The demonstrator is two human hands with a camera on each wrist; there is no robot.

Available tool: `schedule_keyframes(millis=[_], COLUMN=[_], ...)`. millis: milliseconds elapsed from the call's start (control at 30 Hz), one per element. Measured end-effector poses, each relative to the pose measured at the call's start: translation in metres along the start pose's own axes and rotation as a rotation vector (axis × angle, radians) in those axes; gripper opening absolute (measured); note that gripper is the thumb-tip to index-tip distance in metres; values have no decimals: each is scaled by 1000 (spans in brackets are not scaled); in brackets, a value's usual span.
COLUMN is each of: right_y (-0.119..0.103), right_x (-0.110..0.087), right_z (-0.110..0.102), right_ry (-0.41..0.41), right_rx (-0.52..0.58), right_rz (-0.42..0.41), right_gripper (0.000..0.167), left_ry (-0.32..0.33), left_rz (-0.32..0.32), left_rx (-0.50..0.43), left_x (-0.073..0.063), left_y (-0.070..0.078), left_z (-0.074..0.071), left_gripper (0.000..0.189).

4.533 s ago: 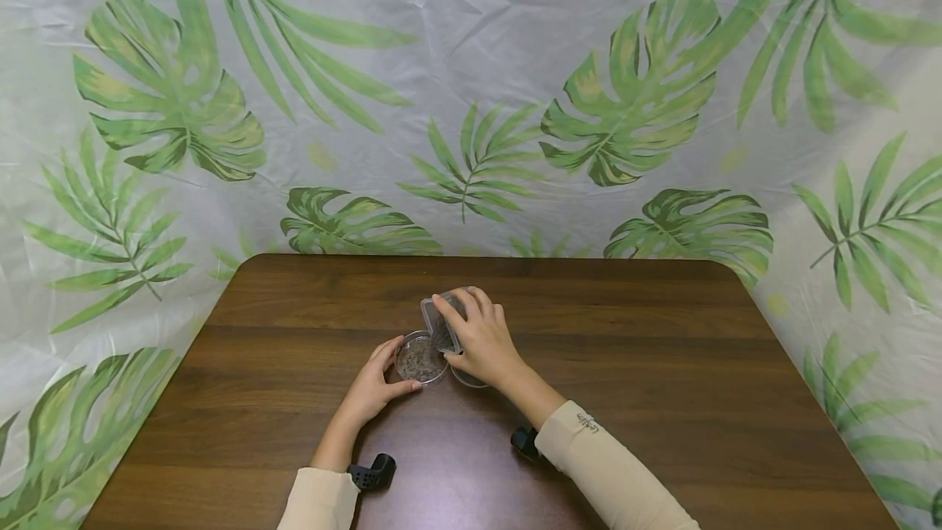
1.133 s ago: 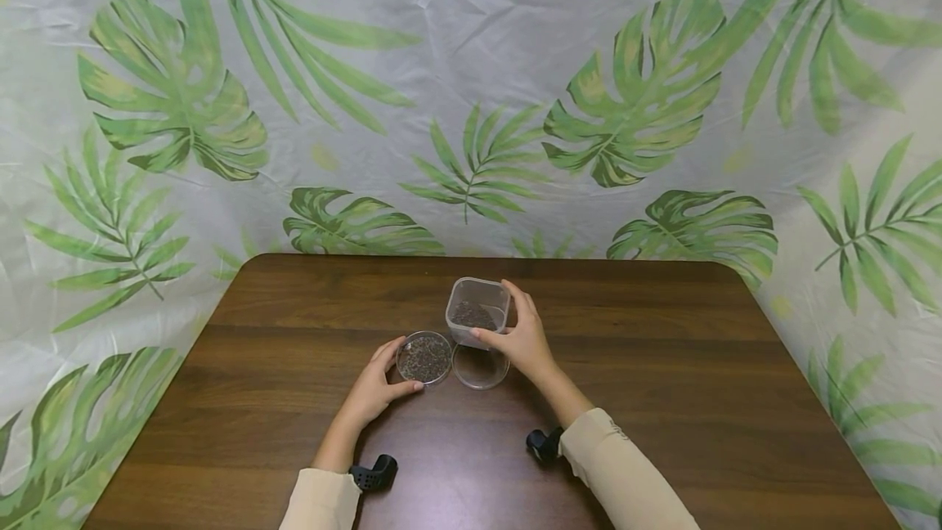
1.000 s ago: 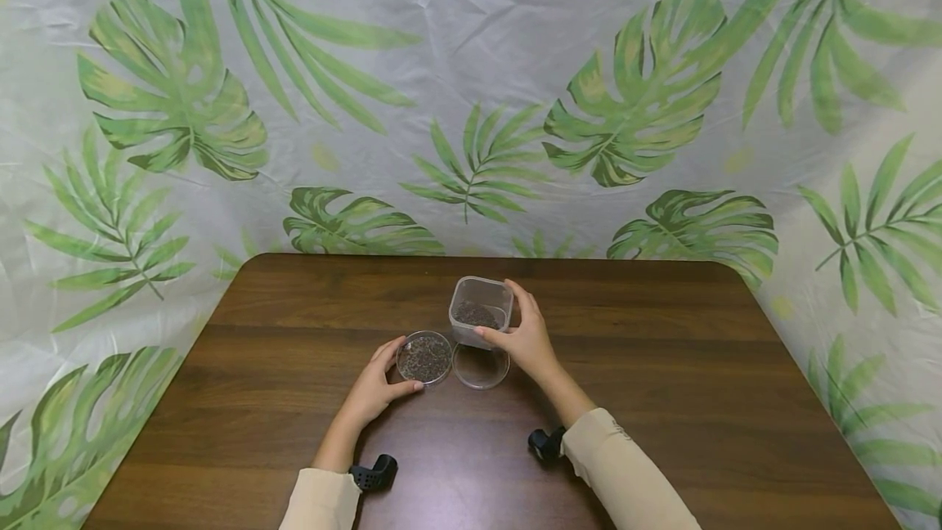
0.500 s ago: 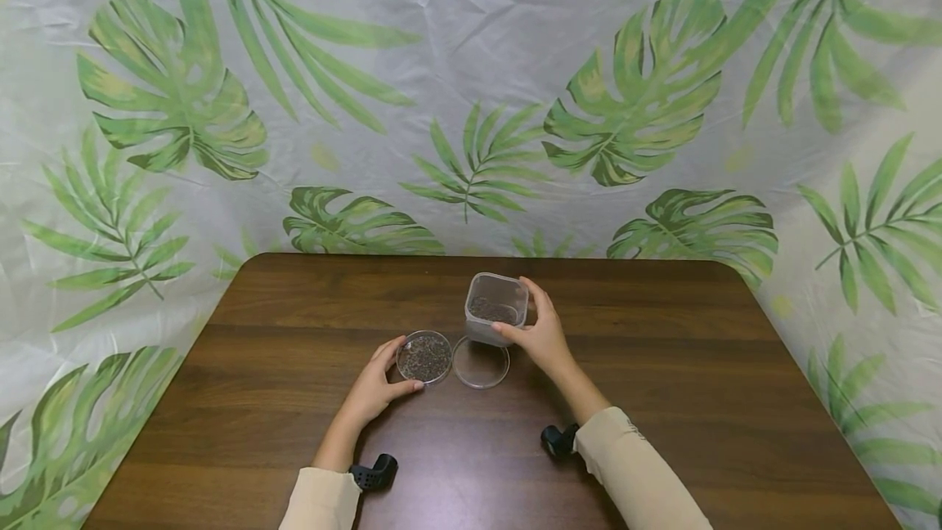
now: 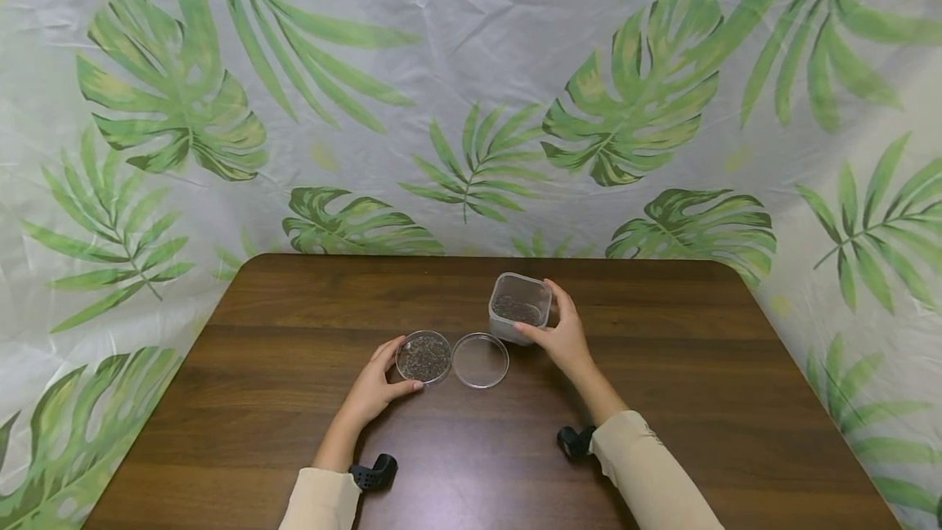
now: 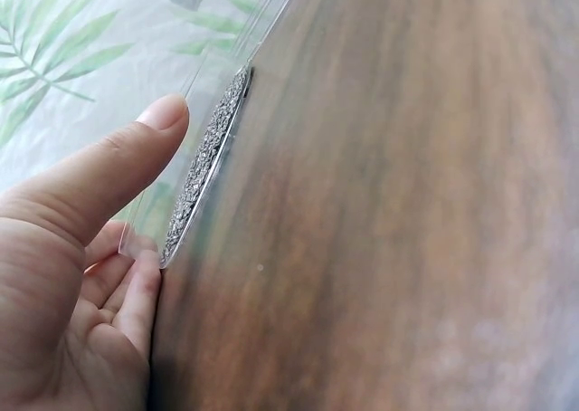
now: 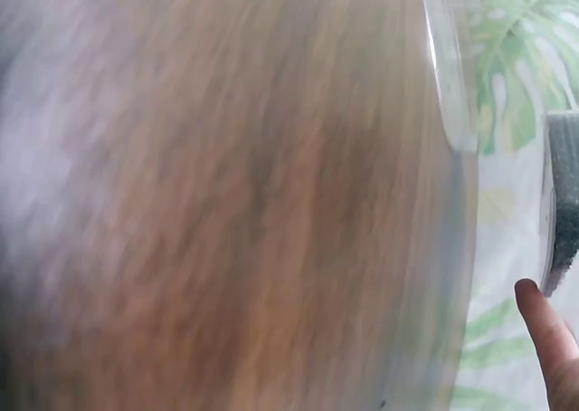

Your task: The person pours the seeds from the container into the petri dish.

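My left hand [image 5: 375,387] holds a clear petri dish [image 5: 423,357] by its sides, thumb at the near edge and fingers at the far left. Dark grey granules cover the dish's floor; in the left wrist view they form a thin layer [image 6: 208,162] behind the thumb. My right hand [image 5: 562,342] grips a clear square plastic container [image 5: 520,309] from the right, its mouth tipped slightly toward me. More of the granules lie inside it. In the right wrist view the container [image 7: 564,194] shows above the tabletop, with one finger against it.
A second clear round dish or lid [image 5: 481,361], with nothing in it, lies right beside the filled dish, just left of the container. Both are on the dark wooden table [image 5: 662,399]. A leaf-patterned cloth [image 5: 471,105] hangs behind the far table edge.
Earlier my right hand tilted the container over the petri dish; since then it has turned it more upright and carried it right, past the second dish. My left hand has stayed in place.
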State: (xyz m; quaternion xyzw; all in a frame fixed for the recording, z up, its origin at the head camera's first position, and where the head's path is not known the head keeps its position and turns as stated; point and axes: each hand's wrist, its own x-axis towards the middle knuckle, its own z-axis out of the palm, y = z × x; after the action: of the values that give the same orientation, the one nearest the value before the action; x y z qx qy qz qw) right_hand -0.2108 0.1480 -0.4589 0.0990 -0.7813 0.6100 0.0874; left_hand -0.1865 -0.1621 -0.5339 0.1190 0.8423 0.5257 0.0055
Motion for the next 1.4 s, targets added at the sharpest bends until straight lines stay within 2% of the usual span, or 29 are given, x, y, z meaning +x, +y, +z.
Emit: schedule_keyframes(millis=[233,467,700,933,1033,1167,1267,1400], right_y=[8,15,21,27,43,66,71,73], right_x=[-2,-6,-11,-16,-14,-11,-12,-13], right_z=[-10,-19,-27,-34,-38,-43,-45,-47], right_ry=[65,118,152,182,193,201,207,217], right_rx=[-56,-96,-99,-105,-111,-138,-163,-171], right_rz=[19,10,24,39,48,61,62,61], right_gripper=[84,85,85,84,87,90,91,92], left_ry=[7,-3,-8,-12,-16,-13,-10,-13], left_rz=[-14,4,-1,-6,-14,-19,-16,-8], left_rx=[-17,-8,-14,-8,-2,-4,3,15], left_x=[-1,-9,-10,-10,-10,-6,-2,-1], left_y=[5,37,40,40,39,20,4,-1], left_z=[0,-5,-6,-6,-5,-2,0,0], left_gripper=[83,78,78,78,78,80,82,85])
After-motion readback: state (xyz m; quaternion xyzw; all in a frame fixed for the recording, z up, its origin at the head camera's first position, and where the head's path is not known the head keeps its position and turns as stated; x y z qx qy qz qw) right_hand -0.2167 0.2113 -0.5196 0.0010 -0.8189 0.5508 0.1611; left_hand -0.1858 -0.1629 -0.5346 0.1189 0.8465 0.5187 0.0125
